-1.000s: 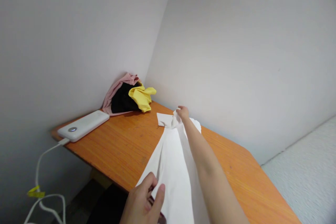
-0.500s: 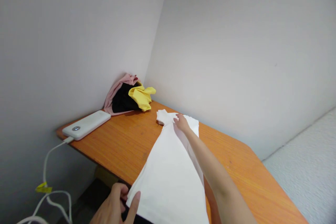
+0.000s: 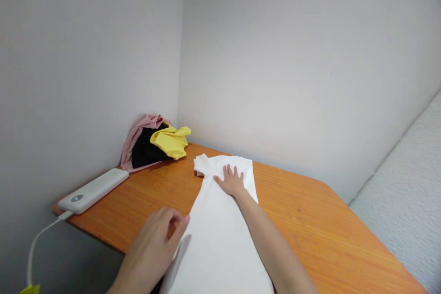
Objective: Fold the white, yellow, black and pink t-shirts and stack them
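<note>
1. A white shirt [image 3: 220,239] lies lengthwise on the wooden table [image 3: 310,220], its far end near the back wall [image 3: 292,78] and its near end running out of view at the bottom.
2. At that far end a short sleeve [image 3: 203,164] juts out to the left, and the body of the shirt widens toward the person.
3. The person's right hand [image 3: 231,180] rests palm down on the upper part of the shirt, fingers spread wide, pressing on the cloth and gripping nothing.
4. The right forearm [image 3: 272,239] stretches along the shirt's right side.
5. The left hand [image 3: 156,239] is at the shirt's left edge, fingers curled toward the thumb, which reaches over the cloth; a shadow falls on the white fabric just below it.
6. That hand is a little blurred, so whether its fingertips touch or pinch any cloth cannot be told.
7. At the back left, a pink cloth [image 3: 132,140], a black cloth [image 3: 146,149] and a yellow cloth [image 3: 172,141] sit bunched together against the left wall [image 3: 86,55].
8. Nearer, along the table's left edge, lies a white power bank [image 3: 94,190] with a round display; a white cable [image 3: 34,248] runs from its near end over the side.
</note>
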`<control>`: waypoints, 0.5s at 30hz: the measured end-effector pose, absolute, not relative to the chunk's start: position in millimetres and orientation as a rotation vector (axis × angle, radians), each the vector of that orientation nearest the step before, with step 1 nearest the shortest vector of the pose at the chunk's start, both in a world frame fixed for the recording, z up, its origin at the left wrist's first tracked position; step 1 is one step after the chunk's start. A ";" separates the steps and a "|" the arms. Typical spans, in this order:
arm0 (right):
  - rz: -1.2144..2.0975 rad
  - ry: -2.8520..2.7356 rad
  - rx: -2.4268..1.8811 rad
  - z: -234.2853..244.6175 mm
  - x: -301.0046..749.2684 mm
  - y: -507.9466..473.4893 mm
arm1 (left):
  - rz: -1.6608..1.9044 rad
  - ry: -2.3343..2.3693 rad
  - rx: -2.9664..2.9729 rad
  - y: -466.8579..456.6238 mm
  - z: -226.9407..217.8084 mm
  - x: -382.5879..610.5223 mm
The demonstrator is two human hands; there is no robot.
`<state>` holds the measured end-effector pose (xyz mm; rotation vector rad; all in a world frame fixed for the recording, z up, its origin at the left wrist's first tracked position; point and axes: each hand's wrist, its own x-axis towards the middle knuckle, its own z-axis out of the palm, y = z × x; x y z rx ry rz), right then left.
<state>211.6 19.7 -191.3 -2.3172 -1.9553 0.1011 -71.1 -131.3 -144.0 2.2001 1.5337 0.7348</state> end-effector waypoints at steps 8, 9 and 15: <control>0.078 -1.921 -2.253 -192.7 213.6 18.0 | 0.351 1.742 2.130 37.8 -143.2 34.7; 0.078 -1.914 -2.242 -193.5 213.9 18.3 | 0.339 1.780 2.102 48.8 -148.0 40.4; 0.088 -1.879 -2.156 -199.6 215.5 21.4 | 0.460 1.842 2.019 79.0 -164.1 50.0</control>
